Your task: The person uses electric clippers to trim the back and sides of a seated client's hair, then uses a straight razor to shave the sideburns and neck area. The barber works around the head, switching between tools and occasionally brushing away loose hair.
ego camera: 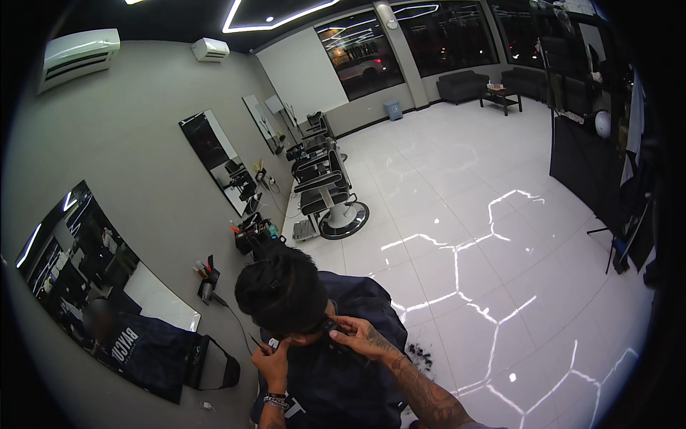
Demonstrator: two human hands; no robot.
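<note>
A seated person with dark hair [281, 292] is in front of me, draped in a dark navy barber cape [332, 391]. My right hand [356, 338] grips a black hair clipper [329, 325] against the side of the head, near the ear [303, 339]. On the other side of that ear, the thumb of my left hand [272, 367] touches or nearly touches it. A thin dark tool [255, 341], perhaps a comb, sticks up from the left fingers; most of it is hidden.
A wall mirror [155, 289] hangs at left, with a black bag [230, 370] by its lower edge. Near it are a hair dryer [208, 292] and a tool holder [211, 271]. Barber chairs [327, 193] stand ahead. Hair clippings [419, 356] lie on the tiled floor [429, 300].
</note>
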